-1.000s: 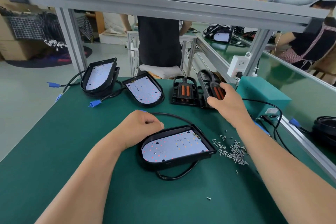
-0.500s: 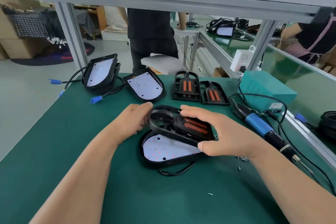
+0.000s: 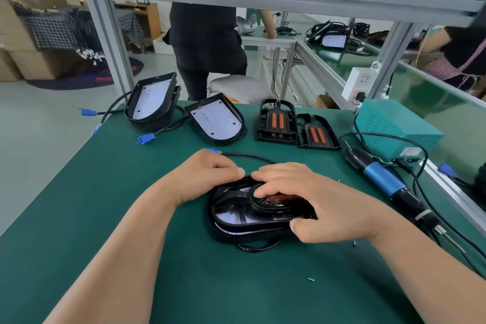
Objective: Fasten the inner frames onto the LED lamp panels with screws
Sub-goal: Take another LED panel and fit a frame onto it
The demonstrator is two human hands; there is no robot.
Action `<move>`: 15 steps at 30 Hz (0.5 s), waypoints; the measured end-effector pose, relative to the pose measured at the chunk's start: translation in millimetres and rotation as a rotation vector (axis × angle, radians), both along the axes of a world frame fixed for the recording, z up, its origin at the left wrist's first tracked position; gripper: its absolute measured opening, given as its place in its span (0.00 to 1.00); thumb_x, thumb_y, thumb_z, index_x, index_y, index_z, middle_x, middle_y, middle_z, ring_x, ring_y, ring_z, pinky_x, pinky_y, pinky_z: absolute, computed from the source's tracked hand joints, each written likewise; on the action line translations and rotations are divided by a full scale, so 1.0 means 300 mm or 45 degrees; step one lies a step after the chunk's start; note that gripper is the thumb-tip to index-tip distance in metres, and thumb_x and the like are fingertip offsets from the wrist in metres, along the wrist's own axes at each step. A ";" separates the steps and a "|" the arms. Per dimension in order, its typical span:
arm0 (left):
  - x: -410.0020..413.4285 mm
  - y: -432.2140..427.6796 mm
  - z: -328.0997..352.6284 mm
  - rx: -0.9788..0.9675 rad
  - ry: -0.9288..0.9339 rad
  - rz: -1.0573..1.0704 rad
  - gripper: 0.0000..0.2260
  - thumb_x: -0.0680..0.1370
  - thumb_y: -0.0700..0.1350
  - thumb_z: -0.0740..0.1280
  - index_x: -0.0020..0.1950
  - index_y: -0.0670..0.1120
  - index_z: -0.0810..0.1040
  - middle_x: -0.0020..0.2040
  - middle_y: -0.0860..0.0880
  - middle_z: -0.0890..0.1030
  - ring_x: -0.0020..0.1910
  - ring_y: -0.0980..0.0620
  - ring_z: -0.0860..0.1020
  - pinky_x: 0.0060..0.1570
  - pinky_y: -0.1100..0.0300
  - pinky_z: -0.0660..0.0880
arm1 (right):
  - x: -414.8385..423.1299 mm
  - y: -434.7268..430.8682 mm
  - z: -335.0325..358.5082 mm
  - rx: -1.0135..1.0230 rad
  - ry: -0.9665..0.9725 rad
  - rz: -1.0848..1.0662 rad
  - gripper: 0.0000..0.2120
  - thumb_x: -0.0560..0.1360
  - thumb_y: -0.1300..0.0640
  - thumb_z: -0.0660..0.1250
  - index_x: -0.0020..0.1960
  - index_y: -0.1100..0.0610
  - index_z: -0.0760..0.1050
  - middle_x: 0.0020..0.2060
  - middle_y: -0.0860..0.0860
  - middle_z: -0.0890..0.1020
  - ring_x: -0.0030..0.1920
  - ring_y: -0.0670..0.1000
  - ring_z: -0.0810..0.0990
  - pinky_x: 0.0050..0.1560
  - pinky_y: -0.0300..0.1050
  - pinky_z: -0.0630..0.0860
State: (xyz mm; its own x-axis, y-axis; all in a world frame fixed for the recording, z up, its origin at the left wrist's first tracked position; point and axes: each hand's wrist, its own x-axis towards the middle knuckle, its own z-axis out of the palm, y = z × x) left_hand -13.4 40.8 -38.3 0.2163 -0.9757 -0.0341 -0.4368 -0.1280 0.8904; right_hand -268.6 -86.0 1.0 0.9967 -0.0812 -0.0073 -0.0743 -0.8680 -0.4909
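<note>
- I am pressing an inner frame (image 3: 260, 204) down onto the LED lamp panel (image 3: 231, 219) that is lying in the middle of the counter (image 3: 105, 192), nearer to the front edge.
- My right hand (image 3: 315, 200) is lying flat on top of the frame, with fingers spread over its orange part and the thumb hooked on the near side of the panel, so it is holding frame and panel together.
- My left hand (image 3: 207, 176) is curled at the far left corner of the panel, its fingertips touching the frame rim; I cannot tell if it is gripping or only pushing.
- The frame is sitting a little tilted on the panel, and the white board is showing at the left side.
- The black cable (image 3: 249, 157) of this panel is running behind my left hand.
- Along the back edge of the counter two more lamp panels (image 3: 218, 119) and two spare inner frames (image 3: 276, 122) are waiting.
- An electric screwdriver (image 3: 384, 181) with blue body is lying near the right edge, beside a teal box (image 3: 399, 123).
- A loose screw (image 3: 311, 279) is lying near the front edge.
</note>
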 end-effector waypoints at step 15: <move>-0.009 -0.031 -0.026 -0.065 -0.057 0.095 0.02 0.77 0.45 0.78 0.46 0.51 0.90 0.43 0.54 0.89 0.42 0.62 0.83 0.48 0.68 0.78 | -0.012 0.015 -0.076 -0.126 -0.154 -0.031 0.23 0.84 0.40 0.62 0.75 0.49 0.74 0.78 0.44 0.70 0.82 0.42 0.57 0.81 0.51 0.53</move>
State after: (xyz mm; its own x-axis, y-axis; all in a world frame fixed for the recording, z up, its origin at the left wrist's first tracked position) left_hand -16.1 31.3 -46.1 0.2888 -0.9570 0.0262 -0.4669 -0.1169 0.8765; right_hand -272.2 -81.4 -22.0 0.9876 -0.0996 0.1217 -0.0414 -0.9113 -0.4097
